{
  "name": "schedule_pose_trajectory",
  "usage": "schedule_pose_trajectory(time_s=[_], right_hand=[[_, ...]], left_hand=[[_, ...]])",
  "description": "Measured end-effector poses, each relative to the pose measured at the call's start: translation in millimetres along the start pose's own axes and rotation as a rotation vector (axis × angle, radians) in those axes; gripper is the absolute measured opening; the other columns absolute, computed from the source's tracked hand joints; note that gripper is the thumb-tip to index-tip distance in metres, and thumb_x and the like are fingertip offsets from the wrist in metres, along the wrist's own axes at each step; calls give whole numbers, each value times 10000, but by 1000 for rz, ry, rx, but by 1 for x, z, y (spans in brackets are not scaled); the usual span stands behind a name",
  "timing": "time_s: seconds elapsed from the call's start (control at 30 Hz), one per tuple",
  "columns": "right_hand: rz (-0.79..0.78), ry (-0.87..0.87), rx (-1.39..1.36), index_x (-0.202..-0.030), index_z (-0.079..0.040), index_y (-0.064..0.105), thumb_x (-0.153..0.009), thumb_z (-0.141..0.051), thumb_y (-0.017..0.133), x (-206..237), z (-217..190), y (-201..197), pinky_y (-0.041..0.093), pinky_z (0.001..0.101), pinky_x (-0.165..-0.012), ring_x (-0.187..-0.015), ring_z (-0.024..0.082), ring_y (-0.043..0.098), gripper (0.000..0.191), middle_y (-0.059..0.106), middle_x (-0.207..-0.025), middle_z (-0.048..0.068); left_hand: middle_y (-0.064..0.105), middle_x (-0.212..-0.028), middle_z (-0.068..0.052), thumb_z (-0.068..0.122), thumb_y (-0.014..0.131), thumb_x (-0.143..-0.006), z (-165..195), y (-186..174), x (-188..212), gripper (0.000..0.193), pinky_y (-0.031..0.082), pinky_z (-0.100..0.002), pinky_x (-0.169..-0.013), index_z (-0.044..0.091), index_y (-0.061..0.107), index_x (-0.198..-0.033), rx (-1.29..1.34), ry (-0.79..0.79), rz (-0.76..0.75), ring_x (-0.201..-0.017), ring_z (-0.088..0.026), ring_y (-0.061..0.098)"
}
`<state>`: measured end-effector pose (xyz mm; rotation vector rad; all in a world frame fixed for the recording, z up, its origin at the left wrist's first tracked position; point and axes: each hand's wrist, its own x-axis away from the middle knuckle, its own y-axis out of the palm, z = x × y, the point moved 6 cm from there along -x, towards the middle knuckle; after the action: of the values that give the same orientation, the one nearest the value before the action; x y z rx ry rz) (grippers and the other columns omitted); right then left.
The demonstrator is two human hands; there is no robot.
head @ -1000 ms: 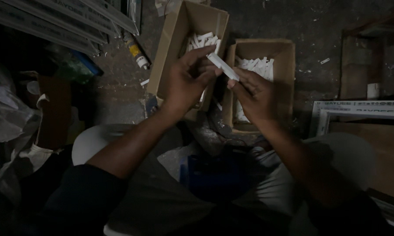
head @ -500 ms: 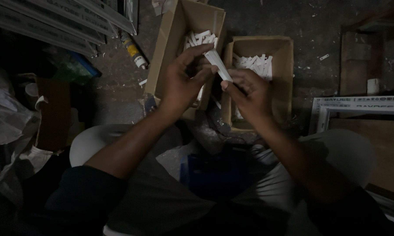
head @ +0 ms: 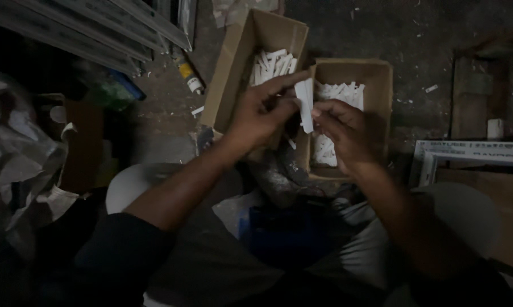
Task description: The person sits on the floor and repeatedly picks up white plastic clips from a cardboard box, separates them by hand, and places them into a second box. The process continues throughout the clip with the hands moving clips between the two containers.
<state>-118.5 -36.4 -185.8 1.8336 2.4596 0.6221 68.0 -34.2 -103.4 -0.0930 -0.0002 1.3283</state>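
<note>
White plastic strip (head: 306, 105) stands upright between our hands: left hand (head: 260, 116) and right hand (head: 347, 132) both pinch it above two cardboard boxes (head: 381, 74).

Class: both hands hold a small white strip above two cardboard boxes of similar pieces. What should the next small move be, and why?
Probably lower the white strip into the right box. The left hand and right hand pinch it directly over that box's edge, where similar white pieces already lie.

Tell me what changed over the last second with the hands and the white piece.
The white strip swung from slanting to nearly upright between the left hand and right hand, which kept hold throughout. The two cardboard boxes of white pieces stayed put.
</note>
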Motion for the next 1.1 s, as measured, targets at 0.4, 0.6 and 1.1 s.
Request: schedule_pose_trajectory(time_s=[0.4, 0.6, 1.1], right_hand=[[20, -178, 160, -1309, -18, 645, -1029, -161, 646, 3, -33, 8, 553, 260, -762, -901, 110, 677, 314, 709, -1018, 52], [-27, -192, 190, -1198, 32, 690, -1037, -149, 687, 4, -36, 12, 559, 262, -763, -857, 123, 669, 242, 724, -969, 75], [188, -421, -52, -1191, -72, 626, -1204, -309, 603, 19, -91, -53, 563, 269, -716, -797, 144, 623, 239, 623, -947, 50]], left_hand=[[725, -1053, -36, 92, 766, -967, 12, 3, 1, 454, 596, -269, -802, 79, 578, -1380, -157, 41, -20, -948, -96, 712], [711, -973, -21, 125, 758, -989, 13, 9, 4, 355, 588, -273, -758, 98, 593, -1302, -199, 0, -101, -890, -100, 704], [630, -1073, -28, 15, 743, -1142, -2, -38, 1, 240, 559, -260, -852, 76, 602, -1327, 62, 326, 264, -985, -107, 645]])
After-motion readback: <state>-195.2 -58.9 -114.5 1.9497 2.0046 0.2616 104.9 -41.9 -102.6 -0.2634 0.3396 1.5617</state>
